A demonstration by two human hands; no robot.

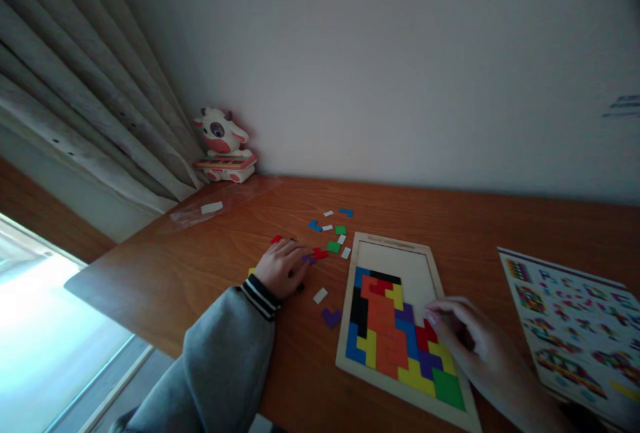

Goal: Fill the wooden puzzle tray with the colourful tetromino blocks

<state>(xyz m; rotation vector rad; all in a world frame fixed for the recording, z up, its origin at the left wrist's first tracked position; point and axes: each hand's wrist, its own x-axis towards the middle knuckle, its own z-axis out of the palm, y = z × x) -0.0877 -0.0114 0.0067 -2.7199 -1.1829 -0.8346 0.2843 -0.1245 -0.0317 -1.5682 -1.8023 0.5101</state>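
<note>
A wooden puzzle tray (395,242) lies on the table, its near part filled with coloured block pieces and its far part bare. My right hand (465,330) is over the tray's right side, thumb and forefinger close together at a red piece (423,336); whether they grip it is unclear. My left hand (284,266) rests palm down on loose pieces left of the tray, fingers spread, with a purple piece (309,259) at its fingertips. Beside it lies a red piece (320,254). Nearer the tray is another purple piece (331,317).
Green (341,230), blue (345,212) and white pieces lie beyond my left hand. A printed pattern sheet (575,333) is on the right. At the back left stands a cow toy (225,146), with clear plastic (187,218) in front. The table's left edge borders a bright window.
</note>
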